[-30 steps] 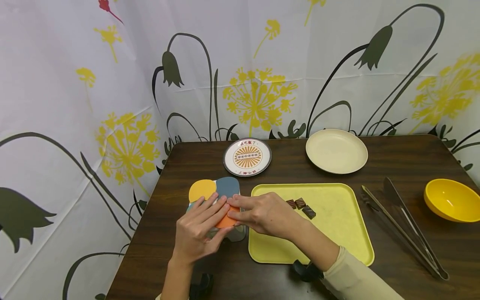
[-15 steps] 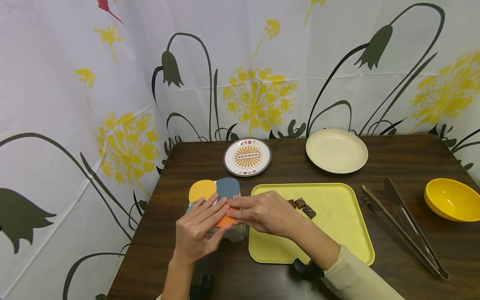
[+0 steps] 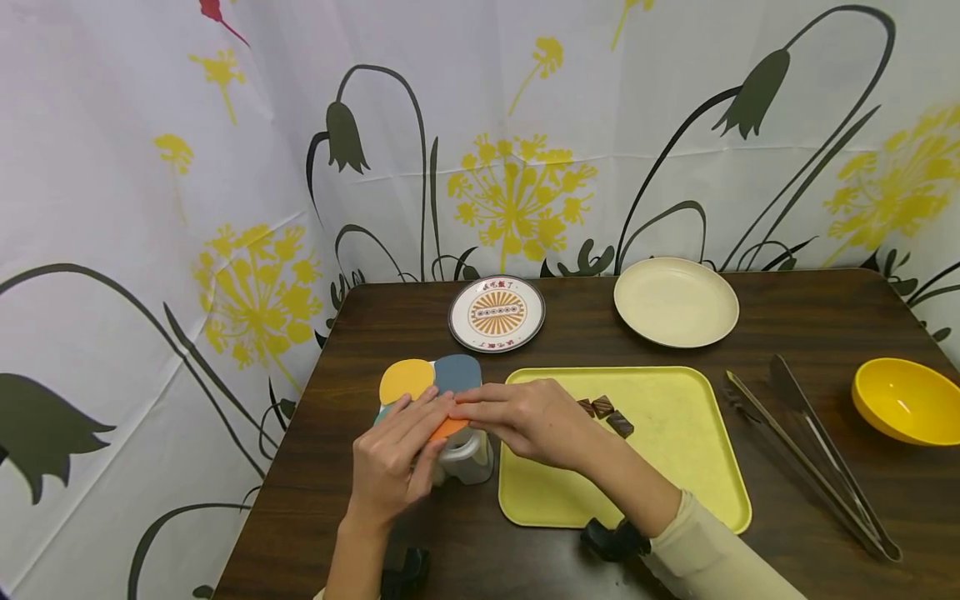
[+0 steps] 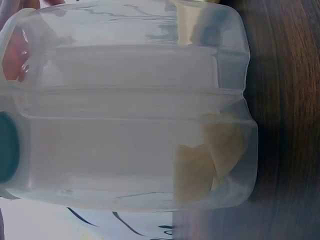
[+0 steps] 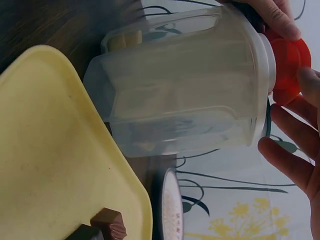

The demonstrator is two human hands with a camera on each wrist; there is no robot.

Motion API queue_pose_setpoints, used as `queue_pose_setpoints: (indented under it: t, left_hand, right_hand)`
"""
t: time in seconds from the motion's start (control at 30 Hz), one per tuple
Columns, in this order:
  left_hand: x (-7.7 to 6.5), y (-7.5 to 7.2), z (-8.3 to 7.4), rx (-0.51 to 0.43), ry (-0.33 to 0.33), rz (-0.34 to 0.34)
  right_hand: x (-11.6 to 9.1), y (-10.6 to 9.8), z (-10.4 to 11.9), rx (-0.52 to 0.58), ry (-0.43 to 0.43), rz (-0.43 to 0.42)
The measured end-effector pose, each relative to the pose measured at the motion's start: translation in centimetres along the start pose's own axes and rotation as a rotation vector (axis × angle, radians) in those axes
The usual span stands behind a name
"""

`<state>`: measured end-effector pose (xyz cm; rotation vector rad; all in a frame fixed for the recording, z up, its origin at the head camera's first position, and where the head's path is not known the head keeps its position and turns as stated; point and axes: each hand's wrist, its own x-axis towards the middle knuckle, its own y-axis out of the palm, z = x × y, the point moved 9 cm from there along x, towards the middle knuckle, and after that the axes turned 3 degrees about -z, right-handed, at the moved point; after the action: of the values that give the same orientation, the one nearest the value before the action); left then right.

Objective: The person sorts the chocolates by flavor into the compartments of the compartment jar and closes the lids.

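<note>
A clear storage container [image 3: 474,468] with several compartments stands left of the tray. Its lids include a yellow one [image 3: 406,381], a blue-grey one [image 3: 456,372] and a teal one [image 4: 7,147]. The orange lid [image 5: 289,62] is tilted up, and a round opening shows at the container's near right corner. Across the top lie the outstretched fingers of my left hand [image 3: 392,454], touching this lid. My right hand [image 3: 528,417] pinches the lid's edge between thumb and fingers. Pale chunks [image 4: 194,172] sit at the bottom of one compartment.
A yellow tray [image 3: 667,479] with several chocolate pieces [image 3: 602,407] lies right of the container. Farther right are metal tongs [image 3: 817,467] and a yellow bowl [image 3: 907,402]. A patterned plate [image 3: 467,293] and a cream plate [image 3: 675,300] stand at the back.
The orange lid has swung up from the container, uncovering the opening beneath. My right hand has shifted slightly left and up with it, while the left has barely moved.
</note>
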<state>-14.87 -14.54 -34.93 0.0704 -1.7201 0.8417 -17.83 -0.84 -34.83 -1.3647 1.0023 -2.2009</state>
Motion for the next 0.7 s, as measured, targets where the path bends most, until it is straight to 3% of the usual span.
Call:
queue_pose_setpoints:
  t: [0.7]
  left_hand:
    - [0.0,0.2,1.0,0.038,-0.145,0.016]
  right_hand:
    - [-1.2,-0.3,-0.3,0.099,0.108,-0.049]
